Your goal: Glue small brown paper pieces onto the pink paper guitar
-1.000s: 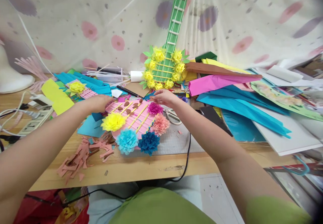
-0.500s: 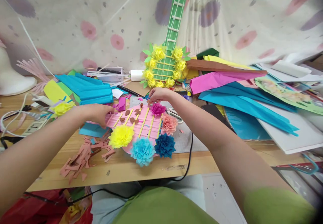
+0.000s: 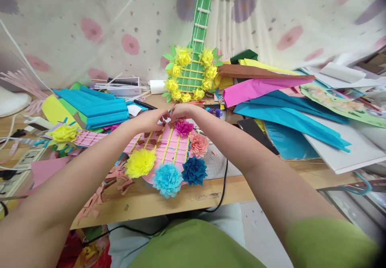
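Observation:
A pink paper guitar (image 3: 169,145) lies flat on the wooden table (image 3: 169,201), its body ringed by yellow, light blue, dark blue, salmon and magenta paper flowers. Small brown paper bits lie on its yellow strings. My left hand (image 3: 152,119) and my right hand (image 3: 179,111) meet at the far edge of the guitar body, just above the magenta flower (image 3: 183,127). Both have fingers pinched together at that edge. What they pinch is too small to name.
A green paper guitar (image 3: 196,50) with yellow flowers leans against the dotted cloth behind. Folded blue paper (image 3: 96,107) lies at left, pink and blue sheets (image 3: 271,99) at right. Salmon paper scraps (image 3: 102,187) litter the front left. A black cable (image 3: 224,183) hangs over the table edge.
My left hand slid from the guitar's neck rightward to meet my right hand at the body's far edge. The pink guitar has shifted and turned a little on the table.

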A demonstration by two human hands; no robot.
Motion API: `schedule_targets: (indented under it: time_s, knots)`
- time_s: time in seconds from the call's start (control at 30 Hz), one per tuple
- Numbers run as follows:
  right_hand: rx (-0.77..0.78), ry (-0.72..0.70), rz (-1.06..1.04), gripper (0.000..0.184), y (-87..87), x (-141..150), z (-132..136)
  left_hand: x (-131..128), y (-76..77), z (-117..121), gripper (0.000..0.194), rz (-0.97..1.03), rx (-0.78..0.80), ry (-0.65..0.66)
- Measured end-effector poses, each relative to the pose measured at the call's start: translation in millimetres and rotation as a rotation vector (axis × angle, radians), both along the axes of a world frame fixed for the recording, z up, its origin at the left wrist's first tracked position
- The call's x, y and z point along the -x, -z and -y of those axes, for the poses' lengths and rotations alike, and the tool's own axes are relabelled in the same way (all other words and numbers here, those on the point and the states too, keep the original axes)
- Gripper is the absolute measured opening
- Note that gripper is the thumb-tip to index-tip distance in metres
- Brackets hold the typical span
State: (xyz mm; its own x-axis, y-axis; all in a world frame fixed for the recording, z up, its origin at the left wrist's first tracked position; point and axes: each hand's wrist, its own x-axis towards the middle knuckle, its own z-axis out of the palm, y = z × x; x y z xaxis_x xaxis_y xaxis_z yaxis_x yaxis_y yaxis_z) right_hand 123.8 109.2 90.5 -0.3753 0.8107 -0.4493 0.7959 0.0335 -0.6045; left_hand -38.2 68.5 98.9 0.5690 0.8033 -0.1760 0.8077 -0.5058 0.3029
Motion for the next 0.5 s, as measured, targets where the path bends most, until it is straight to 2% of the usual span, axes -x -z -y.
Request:
schedule_targets:
  time_s: [0.23,0.33,0.5]
  knots:
    - [-0.009,0.075,-0.163,0.032,11.8,4,-5,0,8.2,-1,0.037,0.031,-0.02,-0.043]
    - [0.016,0.076,-0.116,0.031,12.7,6,-5,2,12.4,-2,0.033,0.067,-0.025,-0.07]
    - [0.075,0.01,0.019,0.027,4.8,8,-4,3,17.8,-3,0.032,0.134,-0.023,-0.089]
